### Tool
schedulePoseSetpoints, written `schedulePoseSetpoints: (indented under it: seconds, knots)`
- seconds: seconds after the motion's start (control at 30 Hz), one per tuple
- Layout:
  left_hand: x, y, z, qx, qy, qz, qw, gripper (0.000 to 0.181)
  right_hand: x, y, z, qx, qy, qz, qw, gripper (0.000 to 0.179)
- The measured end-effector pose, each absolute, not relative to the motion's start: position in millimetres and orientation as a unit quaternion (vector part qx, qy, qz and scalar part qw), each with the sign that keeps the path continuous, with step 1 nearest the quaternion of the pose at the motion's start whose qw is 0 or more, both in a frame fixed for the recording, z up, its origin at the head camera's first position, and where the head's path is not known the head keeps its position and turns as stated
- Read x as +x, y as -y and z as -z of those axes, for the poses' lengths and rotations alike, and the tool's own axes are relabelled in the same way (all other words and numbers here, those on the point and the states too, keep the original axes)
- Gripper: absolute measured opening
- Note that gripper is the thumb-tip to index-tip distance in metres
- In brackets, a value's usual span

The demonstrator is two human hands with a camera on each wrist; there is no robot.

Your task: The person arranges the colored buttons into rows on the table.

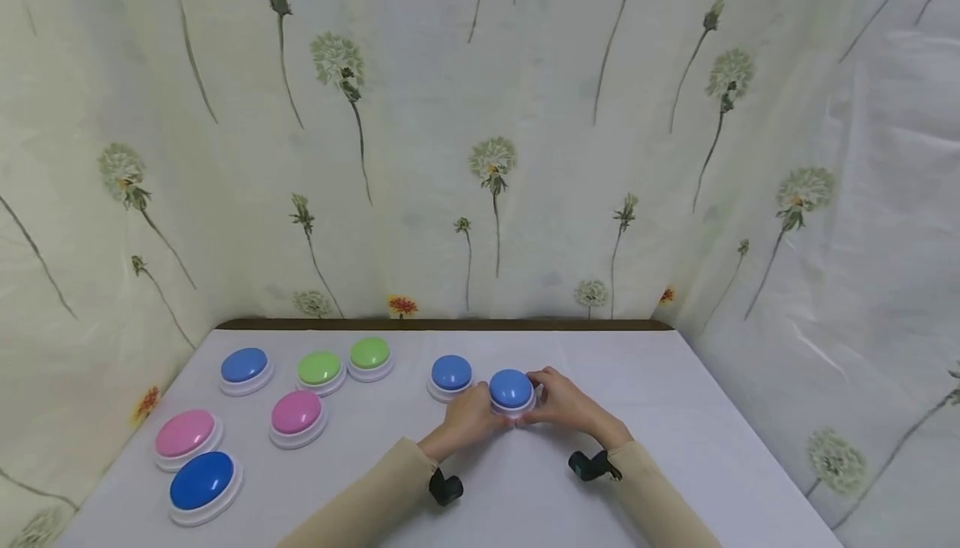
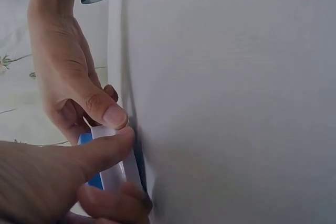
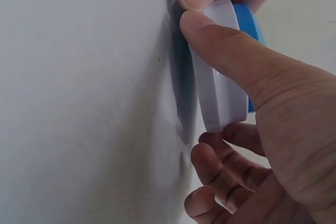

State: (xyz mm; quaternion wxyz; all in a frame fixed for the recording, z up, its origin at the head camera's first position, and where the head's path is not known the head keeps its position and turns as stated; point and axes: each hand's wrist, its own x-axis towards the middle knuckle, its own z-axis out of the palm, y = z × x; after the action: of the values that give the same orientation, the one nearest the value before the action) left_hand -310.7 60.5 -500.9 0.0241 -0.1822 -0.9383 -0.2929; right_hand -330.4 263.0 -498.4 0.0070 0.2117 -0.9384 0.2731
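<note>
A round push button (image 1: 511, 388) with a blue dome on a white base is between both hands in the head view. My left hand (image 1: 469, 419) grips its left side, the thumb along the near edge. From the right, my right hand (image 1: 564, 403) holds it with the thumb at the near edge and a finger round the far side. The thumb tips meet at the white base (image 3: 220, 93) in the right wrist view, where the base sits tilted close over the table. A second blue button (image 1: 452, 373) stands just left, partly hidden by my left hand.
At the left of the white table (image 1: 600, 498) are two pink buttons (image 1: 296, 412), two green buttons (image 1: 370, 354) and two more blue buttons (image 1: 201, 481). A dandelion-print curtain (image 1: 420, 114) hangs behind the table's dark back edge (image 1: 442, 324) and along both sides.
</note>
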Motion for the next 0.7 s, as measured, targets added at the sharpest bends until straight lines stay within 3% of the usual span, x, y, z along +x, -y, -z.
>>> schedulePoseSetpoints:
  seconds: [0.33, 0.7]
  knots:
    - [-318.5, -70.7, 502.1, -0.160, 0.947, 0.275, 0.042, 0.055, -343.1, -265.5, 502.9, 0.211, 0.932, -0.293, -0.020, 0.077]
    - [-326.2, -84.5, 509.8, -0.119, 0.951, 0.280, 0.047, 0.065, -355.8, -266.1, 511.4, 0.180, 0.932, -0.316, 0.006, 0.073]
